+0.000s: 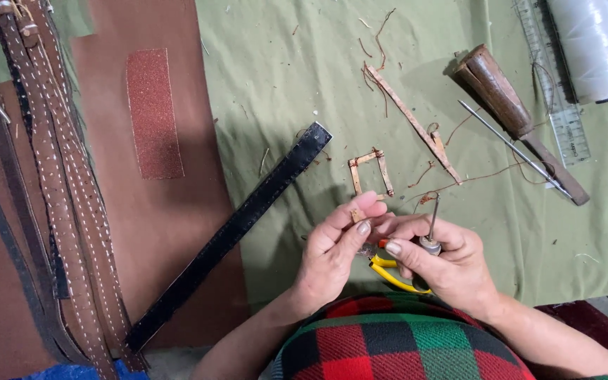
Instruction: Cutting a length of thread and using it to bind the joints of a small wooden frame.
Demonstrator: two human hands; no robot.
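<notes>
Green cloth (pixel 283 63) covered most of the table, with a large brown leather sheet (pixel 177 246) spread over its left part. Near the lower middle, the left hand (pixel 332 250) had its grip pressed together, thumb and forefinger pinching a small brown leather piece (pixel 355 213) whose shape was mostly hidden by the fingers. The right hand (pixel 445 260) met it fingertip to fingertip, its grip closed around an awl (pixel 431 232) whose thin metal shaft stood up from the fist. Yellow-handled pliers (pixel 388 271) lay just under both hands, partly covered by them. Just above the hands sat a small open frame of thin leather strips (pixel 371 172), and beyond it a long narrow leather strip (pixel 416 127) with loose brown thread scraps (pixel 374 70) around it. A black stitched belt (pixel 233 232) ran diagonally from the green cloth down across the brown sheet, close to the left hand but apart from it. Several brown stitched straps (pixel 65 197) lay side by side at the far left, and a sandpaper rectangle (pixel 153 112) rested on the brown sheet. At upper right lay a wooden-handled tool (pixel 508 105), a thin metal rod (pixel 511 148), a clear ruler (pixel 554 84) and a white thread spool (pixel 592 46). A red, green and black checked garment (pixel 402 345) filled the bottom edge.
</notes>
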